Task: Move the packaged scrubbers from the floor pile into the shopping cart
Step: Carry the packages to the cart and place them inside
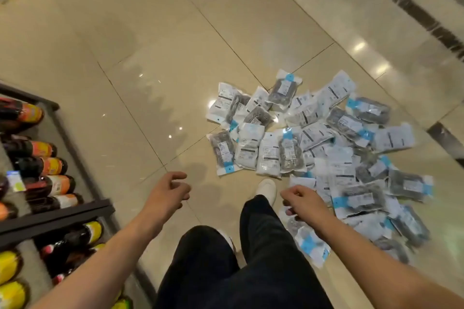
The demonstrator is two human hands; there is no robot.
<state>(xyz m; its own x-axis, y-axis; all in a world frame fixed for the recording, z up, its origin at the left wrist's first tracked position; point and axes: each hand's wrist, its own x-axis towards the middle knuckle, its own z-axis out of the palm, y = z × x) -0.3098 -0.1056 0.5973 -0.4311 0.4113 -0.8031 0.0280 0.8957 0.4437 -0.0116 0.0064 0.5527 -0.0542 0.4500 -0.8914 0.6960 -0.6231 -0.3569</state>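
Observation:
A pile of packaged scrubbers [324, 148] in clear and white bags with blue labels lies spread on the beige tiled floor, right of centre. My left hand [168, 190] hangs over bare floor left of the pile, its fingers loosely curled and holding nothing. My right hand [302, 202] hovers just above the pile's near edge, fingers loosely curled, also holding nothing. One package [311, 246] lies on the floor below my right forearm. No shopping cart is in view.
A dark shelf unit [55, 211] stocked with bottles stands along the left edge. My legs in dark trousers and a white shoe [267, 187] stand between the shelf and the pile. A dark floor strip [411, 7] runs across the top right.

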